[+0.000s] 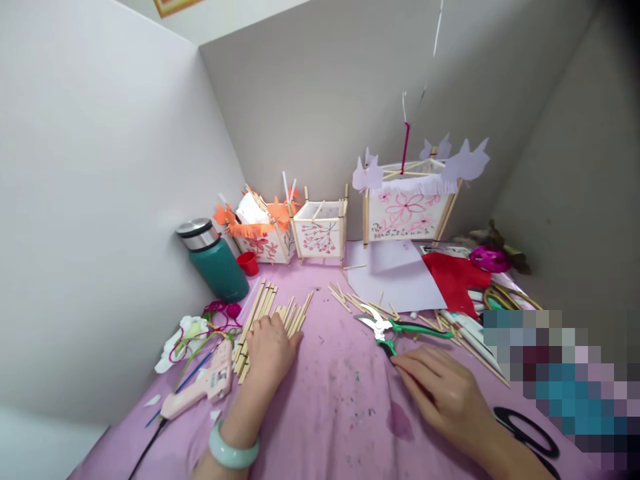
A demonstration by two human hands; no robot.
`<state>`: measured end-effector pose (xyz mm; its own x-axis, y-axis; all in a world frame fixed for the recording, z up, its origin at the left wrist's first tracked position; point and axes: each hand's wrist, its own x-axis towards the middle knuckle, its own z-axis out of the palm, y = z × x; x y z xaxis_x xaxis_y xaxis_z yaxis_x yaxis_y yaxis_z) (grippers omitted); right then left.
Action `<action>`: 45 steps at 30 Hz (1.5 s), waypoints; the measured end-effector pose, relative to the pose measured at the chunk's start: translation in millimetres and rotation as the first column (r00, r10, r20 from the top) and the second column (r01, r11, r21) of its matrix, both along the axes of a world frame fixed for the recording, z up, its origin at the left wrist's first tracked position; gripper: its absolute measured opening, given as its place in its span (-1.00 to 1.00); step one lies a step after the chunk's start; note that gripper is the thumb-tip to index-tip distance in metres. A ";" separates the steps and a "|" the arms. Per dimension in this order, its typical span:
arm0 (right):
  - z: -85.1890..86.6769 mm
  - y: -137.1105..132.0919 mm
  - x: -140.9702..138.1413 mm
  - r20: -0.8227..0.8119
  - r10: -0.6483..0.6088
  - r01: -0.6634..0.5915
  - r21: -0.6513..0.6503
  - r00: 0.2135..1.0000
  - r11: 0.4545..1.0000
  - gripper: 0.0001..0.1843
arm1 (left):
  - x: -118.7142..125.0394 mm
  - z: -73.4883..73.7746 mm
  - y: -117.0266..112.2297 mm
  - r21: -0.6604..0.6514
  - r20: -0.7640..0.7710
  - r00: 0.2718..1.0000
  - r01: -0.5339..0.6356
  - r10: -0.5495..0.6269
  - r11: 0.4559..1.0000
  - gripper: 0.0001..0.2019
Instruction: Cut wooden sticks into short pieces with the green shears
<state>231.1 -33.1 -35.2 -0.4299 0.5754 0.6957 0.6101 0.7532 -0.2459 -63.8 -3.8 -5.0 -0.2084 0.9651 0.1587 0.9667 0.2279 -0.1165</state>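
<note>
My left hand lies over a row of thin wooden sticks, its fingers curled down onto them; some fingertips are hidden. Several of these sticks carry dark bands. On the right, my right hand pinches the end of one handle of the pruning shears. Their blades are spread and point left, and the other green handle stretches away to the right. Loose short sticks are scattered just beyond the shears. A pale pink glue gun rests left of my left hand.
Paper lanterns on stick frames stand at the back: an orange-trimmed one, a plain one, and a lilac-trimmed one hung from a cord. A green bottle and red cup stand left. Black-handled scissors lie right.
</note>
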 end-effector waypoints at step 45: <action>-11.8 -4.2 -2.1 -0.075 0.051 -0.062 -0.154 0.996 0.986 -0.83 | -12.6 7.2 17.8 0.417 0.890 -0.078 -0.259 -0.449 0.871 -0.66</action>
